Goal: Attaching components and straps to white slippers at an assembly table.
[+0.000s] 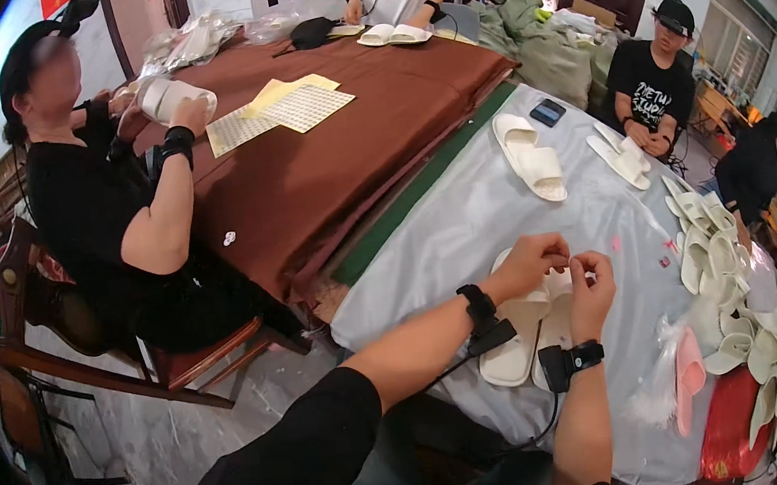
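Both hands meet above the grey-covered desk point(464, 223): the left hand point(534, 258) and right hand point(592, 278) each pinch something too small to identify. Directly beneath their grip lies a pair of white foam slippers point(526, 337). Likely a fitting step; next demands fine fingertip alignment.

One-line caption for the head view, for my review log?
Both hands, left hand and right hand, pinch a small item above a pair of white slippers on a grey-covered table, co-workers seated around.
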The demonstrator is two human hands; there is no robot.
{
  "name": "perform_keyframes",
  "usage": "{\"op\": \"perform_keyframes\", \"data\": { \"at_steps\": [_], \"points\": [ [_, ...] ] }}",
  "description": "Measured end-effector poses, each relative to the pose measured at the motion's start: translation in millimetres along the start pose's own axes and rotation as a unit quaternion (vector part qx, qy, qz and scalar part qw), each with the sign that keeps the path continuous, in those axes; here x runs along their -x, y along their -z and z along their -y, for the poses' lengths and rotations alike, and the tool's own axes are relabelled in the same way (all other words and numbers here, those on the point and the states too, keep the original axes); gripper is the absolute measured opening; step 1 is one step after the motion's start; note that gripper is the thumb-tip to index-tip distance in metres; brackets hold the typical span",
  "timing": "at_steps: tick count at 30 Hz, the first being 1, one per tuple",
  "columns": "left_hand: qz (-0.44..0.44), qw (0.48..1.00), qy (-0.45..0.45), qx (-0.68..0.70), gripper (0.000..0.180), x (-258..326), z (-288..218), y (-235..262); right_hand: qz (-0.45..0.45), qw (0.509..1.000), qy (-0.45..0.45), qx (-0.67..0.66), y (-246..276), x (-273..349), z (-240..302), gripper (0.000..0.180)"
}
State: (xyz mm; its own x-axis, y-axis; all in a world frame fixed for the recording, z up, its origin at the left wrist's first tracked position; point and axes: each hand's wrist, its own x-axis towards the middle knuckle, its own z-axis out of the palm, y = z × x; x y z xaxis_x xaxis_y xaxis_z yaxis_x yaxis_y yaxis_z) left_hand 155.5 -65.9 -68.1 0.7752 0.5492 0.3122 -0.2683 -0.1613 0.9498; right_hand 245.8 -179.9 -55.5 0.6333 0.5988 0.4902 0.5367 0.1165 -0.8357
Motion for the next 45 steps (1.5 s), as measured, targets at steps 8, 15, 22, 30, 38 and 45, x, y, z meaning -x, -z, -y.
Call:
{"op": "perform_keyframes", "data": {
  "at_steps": [8,15,22,30,38,45],
  "points": [
    [0.011,1.0,-0.001,0.02,0.005,-3.2,5.3,3.2,-0.007,0.999,0.037,0.02,-3.4,-3.7,-6.9,0.006],
    [-0.015,0.998,0.005,-0.057,0.007,3.6,1.5,13.4,0.001,0.999,0.044,-0.004,-18.5,-1.4,-6.3,0.01],
    [-0.015,0.999,0.029,-0.04,0.003,-2.4,-2.2,-0.8,-0.006,0.999,0.031,0.023,-1.8,-1.5,0.2,0.009],
    [-0.01,0.998,0.031,-0.053,0.005,-1.0,-7.9,1.7,-0.018,1.0,0.008,-0.002,-5.1,-0.1,-1.8,0.01],
    [0.001,0.999,0.034,-0.042,0.011,-0.2,-11.0,2.6,-0.025,0.999,0.007,-0.023,-4.8,-1.0,-1.7,0.01],
    [0.002,1.0,0.02,-0.006,0.015,0.8,-8.8,1.8,-0.032,0.999,0.012,-0.022,-3.2,-0.2,1.1,0.014]
  ]
}}
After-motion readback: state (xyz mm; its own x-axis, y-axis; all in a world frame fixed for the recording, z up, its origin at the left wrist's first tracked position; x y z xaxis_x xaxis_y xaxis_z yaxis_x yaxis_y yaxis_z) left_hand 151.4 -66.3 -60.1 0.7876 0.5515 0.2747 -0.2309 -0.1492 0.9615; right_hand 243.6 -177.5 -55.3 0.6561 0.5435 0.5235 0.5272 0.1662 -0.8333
